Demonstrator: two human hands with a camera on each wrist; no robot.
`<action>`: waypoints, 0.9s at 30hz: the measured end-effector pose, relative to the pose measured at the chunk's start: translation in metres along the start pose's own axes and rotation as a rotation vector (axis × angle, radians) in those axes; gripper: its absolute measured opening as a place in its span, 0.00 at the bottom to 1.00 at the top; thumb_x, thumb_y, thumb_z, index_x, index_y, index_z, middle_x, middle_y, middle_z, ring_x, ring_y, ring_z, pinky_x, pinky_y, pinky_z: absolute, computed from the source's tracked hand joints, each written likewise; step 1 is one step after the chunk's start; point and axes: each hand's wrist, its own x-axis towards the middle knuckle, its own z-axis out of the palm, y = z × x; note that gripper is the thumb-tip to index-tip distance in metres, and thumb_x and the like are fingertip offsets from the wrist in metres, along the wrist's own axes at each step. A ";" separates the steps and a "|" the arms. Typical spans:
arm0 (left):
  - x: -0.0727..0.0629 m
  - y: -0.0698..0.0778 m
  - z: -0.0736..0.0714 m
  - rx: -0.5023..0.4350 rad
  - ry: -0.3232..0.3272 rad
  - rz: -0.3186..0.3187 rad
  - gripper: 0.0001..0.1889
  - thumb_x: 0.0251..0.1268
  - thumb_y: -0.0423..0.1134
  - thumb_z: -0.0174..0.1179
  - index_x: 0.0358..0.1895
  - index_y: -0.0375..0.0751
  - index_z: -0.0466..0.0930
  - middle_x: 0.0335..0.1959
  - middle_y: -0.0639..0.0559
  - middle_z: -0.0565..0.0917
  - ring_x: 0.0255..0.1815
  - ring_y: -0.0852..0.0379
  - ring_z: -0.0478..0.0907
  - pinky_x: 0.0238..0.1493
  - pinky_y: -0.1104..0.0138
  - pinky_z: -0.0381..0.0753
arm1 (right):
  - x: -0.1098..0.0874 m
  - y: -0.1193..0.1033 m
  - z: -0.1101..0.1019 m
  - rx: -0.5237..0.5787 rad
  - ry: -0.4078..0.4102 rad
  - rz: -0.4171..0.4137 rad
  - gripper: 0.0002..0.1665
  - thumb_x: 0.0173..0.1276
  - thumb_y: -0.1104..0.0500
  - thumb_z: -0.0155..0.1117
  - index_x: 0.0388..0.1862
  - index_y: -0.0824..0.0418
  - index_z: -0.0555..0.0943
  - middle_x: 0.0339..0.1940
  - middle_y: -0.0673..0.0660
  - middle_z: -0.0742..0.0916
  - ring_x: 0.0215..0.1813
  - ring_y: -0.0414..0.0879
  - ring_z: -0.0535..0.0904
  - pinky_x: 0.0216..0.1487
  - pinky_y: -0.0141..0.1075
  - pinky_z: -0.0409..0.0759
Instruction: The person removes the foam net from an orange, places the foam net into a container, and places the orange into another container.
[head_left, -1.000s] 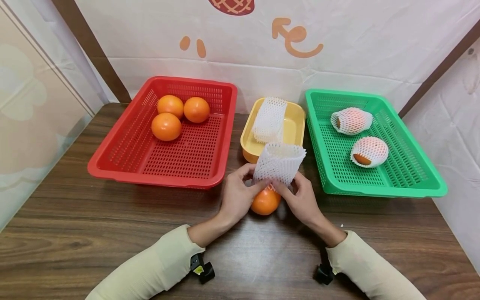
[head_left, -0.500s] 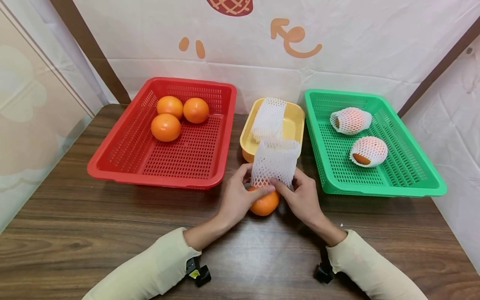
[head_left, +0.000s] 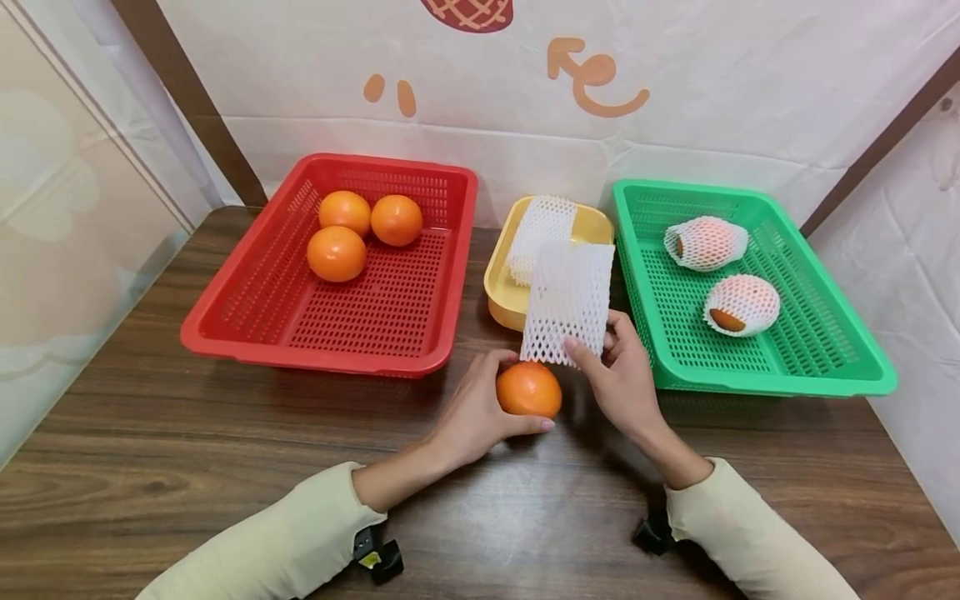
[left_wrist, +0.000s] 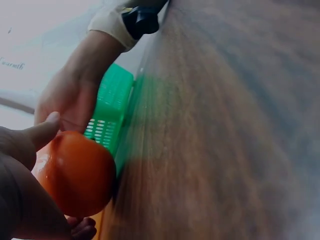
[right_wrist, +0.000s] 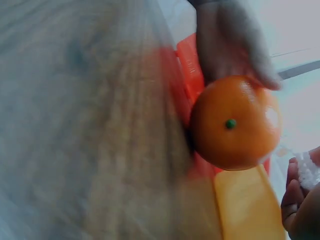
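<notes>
A white fabric backdrop (head_left: 480, 92) printed with orange and red shapes is hanging behind a brown wood-grain table (head_left: 300, 450), which I am viewing remotely. Near the middle, the person's left hand (head_left: 472, 408) is gripping a round, glossy orange fruit (head_left: 528, 390), its thumb lying along the near side and its fingers on the far side; whether the fruit is touching the wood, I cannot tell. From the right wrist I am seeing a small green spot on its skin. The right hand (head_left: 626, 379) is pinching a flattened white foam-mesh tube (head_left: 567, 308) by its lower right side, thumb on top. The tube is standing just beyond the fruit, overlapping in my view a yellow plastic tray (head_left: 506, 317) that is holding more white mesh (head_left: 543, 225). To the left, a red plastic basket (head_left: 322, 358) with slotted walls is holding three bare orange fruits (head_left: 337, 254). To the right, a matching green basket (head_left: 765, 385) is holding two mesh-wrapped fruits (head_left: 742, 304), lying apart. Cream sleeves (head_left: 262, 529) are covering both forearms.
</notes>
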 end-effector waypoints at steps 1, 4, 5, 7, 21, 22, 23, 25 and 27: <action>-0.001 0.000 0.000 0.024 -0.010 0.000 0.42 0.35 0.48 0.80 0.57 0.40 0.69 0.50 0.47 0.72 0.48 0.52 0.72 0.51 0.58 0.72 | 0.000 -0.003 -0.002 -0.005 0.004 0.007 0.22 0.68 0.63 0.63 0.56 0.65 0.66 0.43 0.63 0.86 0.41 0.45 0.83 0.35 0.33 0.79; -0.002 0.000 0.001 0.034 -0.040 -0.005 0.41 0.35 0.47 0.80 0.57 0.42 0.70 0.50 0.48 0.70 0.47 0.52 0.73 0.50 0.57 0.73 | 0.001 -0.012 -0.009 -0.017 0.012 0.021 0.23 0.69 0.61 0.61 0.59 0.65 0.66 0.44 0.62 0.86 0.41 0.44 0.82 0.36 0.32 0.78; -0.003 0.000 0.000 0.038 -0.045 -0.005 0.41 0.36 0.47 0.80 0.57 0.43 0.70 0.50 0.48 0.70 0.47 0.52 0.73 0.50 0.57 0.73 | 0.001 -0.016 -0.011 -0.018 0.016 0.023 0.23 0.70 0.61 0.61 0.59 0.64 0.65 0.45 0.62 0.86 0.40 0.43 0.82 0.36 0.32 0.78; -0.003 0.000 0.001 0.043 -0.050 0.005 0.40 0.37 0.47 0.80 0.57 0.42 0.70 0.50 0.49 0.71 0.46 0.52 0.73 0.50 0.57 0.73 | 0.002 -0.023 -0.016 -0.029 0.027 0.019 0.24 0.70 0.61 0.60 0.61 0.64 0.65 0.46 0.63 0.85 0.41 0.43 0.81 0.37 0.31 0.78; 0.001 0.005 0.000 0.122 -0.053 0.037 0.39 0.41 0.46 0.78 0.60 0.38 0.73 0.51 0.48 0.77 0.50 0.48 0.74 0.51 0.54 0.72 | 0.036 -0.068 -0.035 -0.081 0.091 0.054 0.31 0.68 0.63 0.62 0.67 0.64 0.63 0.57 0.64 0.80 0.43 0.43 0.83 0.40 0.29 0.80; 0.000 0.005 0.000 0.123 -0.050 0.032 0.39 0.41 0.46 0.77 0.60 0.39 0.73 0.51 0.48 0.77 0.50 0.47 0.74 0.51 0.54 0.72 | 0.039 -0.069 -0.033 -0.051 0.096 0.076 0.32 0.68 0.63 0.62 0.67 0.63 0.63 0.57 0.64 0.80 0.42 0.43 0.84 0.39 0.30 0.80; -0.001 0.006 -0.001 0.123 -0.048 0.028 0.39 0.41 0.47 0.77 0.60 0.39 0.72 0.51 0.48 0.77 0.50 0.47 0.74 0.51 0.53 0.72 | 0.043 -0.069 -0.031 -0.004 0.101 0.097 0.33 0.67 0.63 0.63 0.68 0.62 0.62 0.57 0.65 0.79 0.42 0.43 0.84 0.40 0.31 0.81; -0.003 0.008 -0.002 0.126 -0.041 0.030 0.40 0.41 0.48 0.77 0.61 0.38 0.72 0.52 0.48 0.78 0.50 0.47 0.74 0.52 0.53 0.71 | 0.050 -0.070 -0.024 0.068 0.116 0.118 0.34 0.67 0.65 0.62 0.69 0.62 0.61 0.58 0.66 0.79 0.41 0.45 0.84 0.40 0.33 0.80; -0.005 0.012 -0.004 0.127 -0.039 0.041 0.41 0.41 0.49 0.77 0.62 0.39 0.72 0.52 0.48 0.78 0.50 0.47 0.74 0.52 0.52 0.71 | 0.058 -0.069 -0.017 0.082 0.139 0.123 0.35 0.67 0.66 0.62 0.70 0.62 0.60 0.57 0.66 0.79 0.40 0.46 0.83 0.39 0.33 0.80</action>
